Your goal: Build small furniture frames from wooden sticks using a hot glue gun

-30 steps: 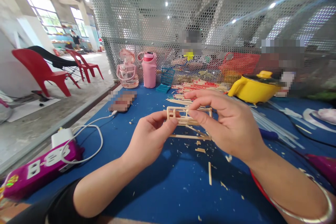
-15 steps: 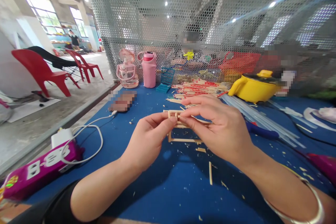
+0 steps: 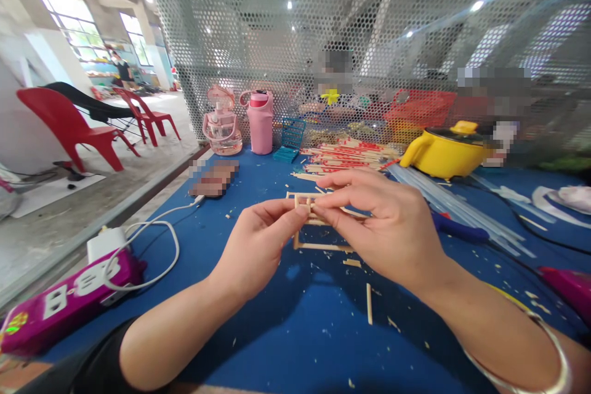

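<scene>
A small frame built of thin wooden sticks [image 3: 323, 247] is between my hands over the blue table. My left hand [image 3: 258, 246] pinches its left end near an upright stick, thumb in front. With thumb and forefinger, my right hand [image 3: 383, 215] grips a short piece of wooden stick [image 3: 308, 202] at the upper part of the frame. The right palm and fingers hide the frame's right side. Below lie a loose stick [image 3: 369, 304] and a short flat offcut [image 3: 352, 263].
Behind the hands lies a pile of paper-wrapped chopsticks [image 3: 351, 154]. Translucent glue sticks [image 3: 466, 209] and a yellow pot [image 3: 447, 154] are at right. Two pink bottles [image 3: 261, 123], a phone [image 3: 215, 178] on a white cable and a purple power strip [image 3: 69, 295] stand left. A perforated metal screen [image 3: 277, 24] rises behind.
The view has shifted very slightly. Both hands keep the same pinch on the stick frame, with hardly any movement. A distant person at the back left has changed posture.
</scene>
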A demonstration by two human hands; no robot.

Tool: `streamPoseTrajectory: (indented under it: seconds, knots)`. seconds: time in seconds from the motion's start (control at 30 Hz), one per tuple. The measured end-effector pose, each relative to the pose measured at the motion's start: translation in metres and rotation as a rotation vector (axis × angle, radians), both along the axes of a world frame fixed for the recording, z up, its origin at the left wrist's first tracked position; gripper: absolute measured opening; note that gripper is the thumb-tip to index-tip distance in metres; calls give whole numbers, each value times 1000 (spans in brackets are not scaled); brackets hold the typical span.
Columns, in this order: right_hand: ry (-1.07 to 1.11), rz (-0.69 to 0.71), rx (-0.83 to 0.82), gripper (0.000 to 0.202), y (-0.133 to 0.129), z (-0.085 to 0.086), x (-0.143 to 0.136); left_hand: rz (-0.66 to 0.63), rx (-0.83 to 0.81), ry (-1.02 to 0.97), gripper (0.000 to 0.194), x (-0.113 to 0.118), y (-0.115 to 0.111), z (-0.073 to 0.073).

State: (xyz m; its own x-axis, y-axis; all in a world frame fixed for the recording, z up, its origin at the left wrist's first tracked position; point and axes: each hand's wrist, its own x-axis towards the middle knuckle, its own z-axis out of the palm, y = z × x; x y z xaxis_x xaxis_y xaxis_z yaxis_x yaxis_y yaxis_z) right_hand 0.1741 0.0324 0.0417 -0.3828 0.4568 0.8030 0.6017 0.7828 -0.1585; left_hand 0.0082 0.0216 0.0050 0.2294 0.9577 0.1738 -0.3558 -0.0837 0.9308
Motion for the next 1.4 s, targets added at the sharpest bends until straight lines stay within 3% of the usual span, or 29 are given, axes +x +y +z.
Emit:
streamPoseTrajectory:
  seconds: [0.2, 0.63, 0.97, 1.4]
  knots:
    - [-17, 39, 11, 9, 0, -1, -2, 35, -14, 83, 19, 0, -2, -2]
    - [-65, 70, 37, 9, -2, -4, -2, 107, 40, 47, 19, 7, -5, -2]
    - [-50, 97, 19, 4, 6, -1, 0, 101, 50, -23, 21, 8, -5, -7]
    - [-8, 90, 24, 5, 9, -3, 6, 22, 163, 89, 24, 4, -5, -8]
